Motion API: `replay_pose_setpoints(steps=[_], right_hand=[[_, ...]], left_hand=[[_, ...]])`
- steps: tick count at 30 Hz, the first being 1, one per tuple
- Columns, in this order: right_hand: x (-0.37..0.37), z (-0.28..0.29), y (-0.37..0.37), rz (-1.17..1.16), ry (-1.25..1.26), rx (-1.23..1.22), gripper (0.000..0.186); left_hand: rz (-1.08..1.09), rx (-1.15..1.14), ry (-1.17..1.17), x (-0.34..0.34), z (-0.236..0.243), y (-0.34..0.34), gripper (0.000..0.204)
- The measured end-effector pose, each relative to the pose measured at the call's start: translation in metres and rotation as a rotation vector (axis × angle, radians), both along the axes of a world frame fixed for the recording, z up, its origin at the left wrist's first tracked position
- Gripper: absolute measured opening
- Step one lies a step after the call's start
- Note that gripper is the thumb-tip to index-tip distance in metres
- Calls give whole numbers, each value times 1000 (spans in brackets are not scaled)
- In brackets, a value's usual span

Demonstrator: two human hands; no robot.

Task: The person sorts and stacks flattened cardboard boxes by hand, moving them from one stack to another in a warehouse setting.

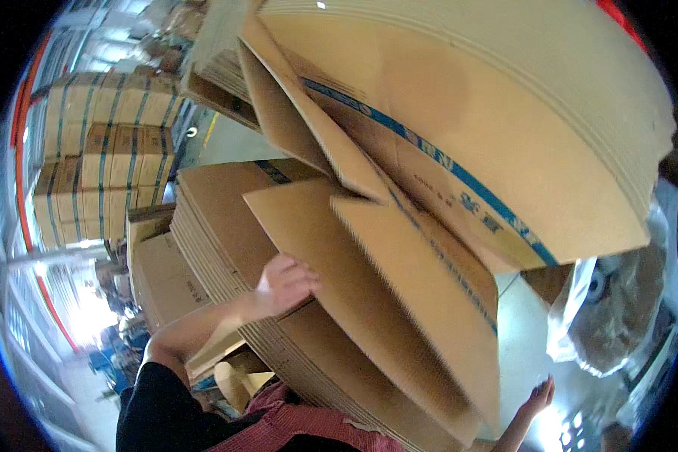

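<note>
A partly unfolded cardboard box stands tilted in front of me, its flaps spread apart and a blue printed band across its side. My left hand has its fingers curled on the edge of its near-left flap. To the right, beyond the box's lower right edge, my right hand is apart from the cardboard. Its fingers are loosely bent, with nothing seen in them. Below the opened box lies a stack of flattened cardboard boxes. Its lower layers run down toward my body.
More flat cardboard is stacked at the upper left. Strapped cartons are piled farther left, beside orange rack posts. Clear plastic wrap covers something brown and round at the right. Grey floor shows between it and the box.
</note>
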State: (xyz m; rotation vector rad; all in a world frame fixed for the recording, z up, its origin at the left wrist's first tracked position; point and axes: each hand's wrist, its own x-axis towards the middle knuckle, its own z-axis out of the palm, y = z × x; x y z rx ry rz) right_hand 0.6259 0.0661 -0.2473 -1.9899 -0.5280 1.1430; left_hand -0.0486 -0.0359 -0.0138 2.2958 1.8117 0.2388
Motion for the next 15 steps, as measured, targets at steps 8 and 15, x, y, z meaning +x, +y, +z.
replay_pose_setpoints(steps=[8,15], right_hand=[[-113,133,77,496,-53,156,16],[-264,178,53,922,485,-27,17]], left_hand=[[215,-483,-239,50,23,-88,31],[375,-494,209,3,58,-102,68]])
